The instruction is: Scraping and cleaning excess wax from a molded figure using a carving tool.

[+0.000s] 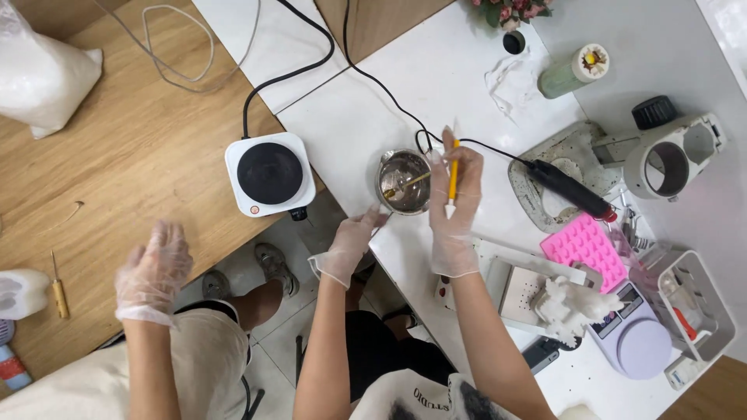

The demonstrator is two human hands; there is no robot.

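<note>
At five o'clock, nearest, a lilac scale [643, 346] sits by a white wax flower [572, 305] and a pink mould [585, 247]. A co-worker's gloved hand [153, 268] hovers open at eight o'clock. The left hand [350, 243], gloved, fingers loosely curled, touches the table edge just below the steel cup [405, 181]. The right hand [455, 204] pinches an upright yellow tool [453, 177] just beside the cup, at its three o'clock. A white hotplate [270, 173] lies at nine o'clock; a green tube [573, 71] at one o'clock
</note>
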